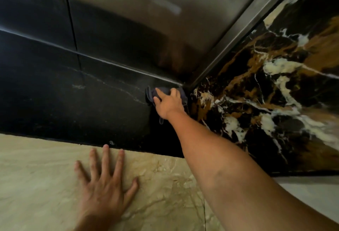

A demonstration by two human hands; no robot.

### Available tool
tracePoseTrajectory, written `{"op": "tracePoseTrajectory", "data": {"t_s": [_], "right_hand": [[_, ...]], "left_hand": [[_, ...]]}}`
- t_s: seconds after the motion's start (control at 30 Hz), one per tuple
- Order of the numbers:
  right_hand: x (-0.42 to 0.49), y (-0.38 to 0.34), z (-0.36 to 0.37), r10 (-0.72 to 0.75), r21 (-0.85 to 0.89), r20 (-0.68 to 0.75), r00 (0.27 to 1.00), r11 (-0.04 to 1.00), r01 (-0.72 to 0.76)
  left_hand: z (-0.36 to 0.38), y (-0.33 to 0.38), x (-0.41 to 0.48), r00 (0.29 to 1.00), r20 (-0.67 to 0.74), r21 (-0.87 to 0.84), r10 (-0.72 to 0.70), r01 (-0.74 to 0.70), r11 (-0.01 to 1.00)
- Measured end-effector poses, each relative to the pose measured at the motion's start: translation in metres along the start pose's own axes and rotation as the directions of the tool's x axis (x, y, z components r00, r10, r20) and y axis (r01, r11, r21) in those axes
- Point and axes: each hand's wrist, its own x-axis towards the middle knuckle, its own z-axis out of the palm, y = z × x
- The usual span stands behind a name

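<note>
Cloth [150, 95], dark and bunched, sits under the right hand [169, 103], whose fingers curl over it and press it onto the black slab [73, 102] in the corner, at one o'clock from the left hand [104, 181]. The left hand lies flat, fingers spread, holding nothing, on the beige floor [36, 184] at six o'clock. Likely risks: the cloth may snag on the steel frame [238, 34] at its two o'clock, or slip from the fingers on polished stone; the bracing palm could slide if the reach lengthens. No brand, label or writing can be read
</note>
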Motion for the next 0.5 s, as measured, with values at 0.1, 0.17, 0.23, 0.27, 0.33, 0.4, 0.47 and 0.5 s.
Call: {"op": "tracePoseTrajectory", "data": {"t_s": [0.1,0.17,0.23,0.27,0.33,0.4,0.47,0.5], "right_hand": [[-0.062,0.019,0.024,-0.065,0.011,0.006,0.998,0.998,0.065],[-0.114,0.035,0.041,-0.119,0.024,0.011,0.993,0.993,0.119],[-0.174,0.056,0.059,-0.153,0.016,0.007,0.988,0.988,0.153],[-0.199,0.070,0.065,-0.174,-0.001,0.008,0.985,0.985,0.174],[-0.250,0.097,0.075,-0.213,-0.014,0.032,0.977,0.977,0.213],[-0.287,0.119,0.082,-0.238,-0.039,0.057,0.970,0.970,0.241],[-0.316,0.134,0.090,-0.210,-0.046,0.064,0.976,0.976,0.213],[-0.327,0.140,0.094,-0.188,-0.036,0.058,0.980,0.981,0.190]], "left_hand": [[-0.001,0.000,0.000,0.996,0.083,0.043,-0.036,0.032,0.999],[0.004,0.000,-0.002,0.995,0.092,0.035,-0.048,0.045,0.998],[0.002,0.000,-0.004,0.994,0.105,0.061,-0.030,0.024,0.998],[0.001,0.002,-0.002,0.993,0.119,0.069,-0.023,0.015,0.998],[-0.004,0.004,-0.003,0.987,0.161,0.076,-0.016,0.004,0.997],[-0.004,0.008,-0.008,0.981,0.194,0.073,-0.010,-0.004,0.997],[0.000,0.018,-0.025,0.980,0.189,0.069,0.060,-0.074,0.995],[0.004,0.025,-0.037,0.976,0.186,0.061,0.112,-0.126,0.990]]}}
